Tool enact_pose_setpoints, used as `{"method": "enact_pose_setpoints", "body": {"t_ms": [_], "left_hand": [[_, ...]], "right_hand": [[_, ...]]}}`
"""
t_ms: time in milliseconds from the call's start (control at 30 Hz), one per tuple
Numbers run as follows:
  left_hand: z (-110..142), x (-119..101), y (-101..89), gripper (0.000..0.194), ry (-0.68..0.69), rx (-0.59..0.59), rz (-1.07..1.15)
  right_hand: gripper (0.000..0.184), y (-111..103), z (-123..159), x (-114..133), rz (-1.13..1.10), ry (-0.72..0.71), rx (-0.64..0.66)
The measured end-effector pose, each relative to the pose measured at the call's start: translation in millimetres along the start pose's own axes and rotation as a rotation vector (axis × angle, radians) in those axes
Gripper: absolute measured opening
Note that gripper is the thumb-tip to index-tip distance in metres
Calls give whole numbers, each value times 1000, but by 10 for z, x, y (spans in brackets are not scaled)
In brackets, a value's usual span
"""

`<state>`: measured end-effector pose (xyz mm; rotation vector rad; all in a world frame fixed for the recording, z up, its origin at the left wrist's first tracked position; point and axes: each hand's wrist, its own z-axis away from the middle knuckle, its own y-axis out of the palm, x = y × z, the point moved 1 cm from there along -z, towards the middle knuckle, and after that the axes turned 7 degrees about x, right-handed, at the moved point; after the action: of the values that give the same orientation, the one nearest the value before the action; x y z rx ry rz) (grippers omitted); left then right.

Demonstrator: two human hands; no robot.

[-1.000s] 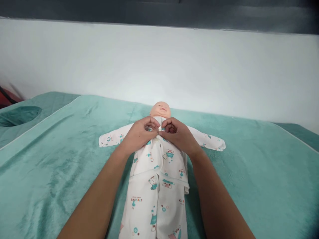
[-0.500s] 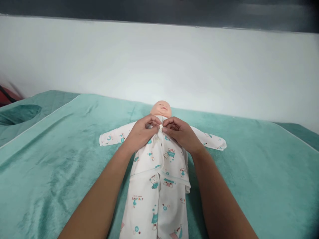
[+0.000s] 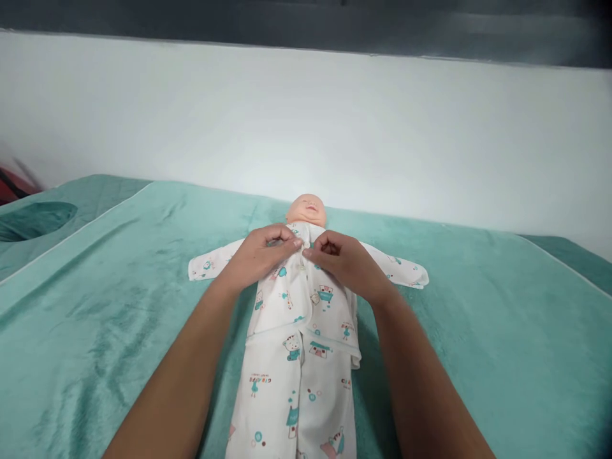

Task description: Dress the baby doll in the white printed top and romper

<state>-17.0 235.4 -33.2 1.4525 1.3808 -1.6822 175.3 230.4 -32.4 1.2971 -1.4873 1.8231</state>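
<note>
A baby doll [image 3: 306,209] lies on its back on a teal blanket [image 3: 478,331], dressed in a white printed baby shirt [image 3: 306,306] and matching trousers [image 3: 296,401], sleeves spread to both sides. My left hand [image 3: 261,255] and my right hand [image 3: 342,261] meet on the doll's chest. Both pinch the shirt's front edges together just below the collar, fingers curled closed on the fabric.
The blanket covers a wide bed or table that reaches to a white wall [image 3: 335,127] behind. A darker teal cloth [image 3: 33,220] lies at the far left beside something red [image 3: 9,185].
My hands have shifted a little lower on the doll's chest, still pinching the shirt front together. The doll has not moved.
</note>
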Motion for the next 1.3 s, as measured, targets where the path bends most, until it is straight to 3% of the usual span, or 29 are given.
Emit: {"method": "enact_pose_setpoints", "body": {"t_ms": [233, 333, 467, 667, 800, 900, 1067, 1300], "left_hand": [[90, -103, -117, 22, 11, 325, -129], [106, -112, -154, 14, 11, 400, -168], [122, -113, -176, 9, 16, 434, -170], [130, -135, -173, 15, -13, 401, -222], [135, -143, -179, 15, -3, 415, -258], [140, -136, -195, 15, 42, 415, -241], [160, -126, -198, 18, 52, 372, 31], [146, -124, -70, 11, -17, 353, 267]], "right_hand": [[15, 243, 310, 552, 742, 198, 47], [7, 374, 346, 689, 848, 257, 120], [11, 422, 344, 694, 862, 250, 140], [32, 222, 309, 468, 618, 191, 156], [27, 80, 291, 317, 259, 213, 289], [22, 68, 272, 242, -20, 186, 307], [27, 171, 219, 132, -395, 114, 196], [27, 177, 227, -1, -559, 31, 185]]}}
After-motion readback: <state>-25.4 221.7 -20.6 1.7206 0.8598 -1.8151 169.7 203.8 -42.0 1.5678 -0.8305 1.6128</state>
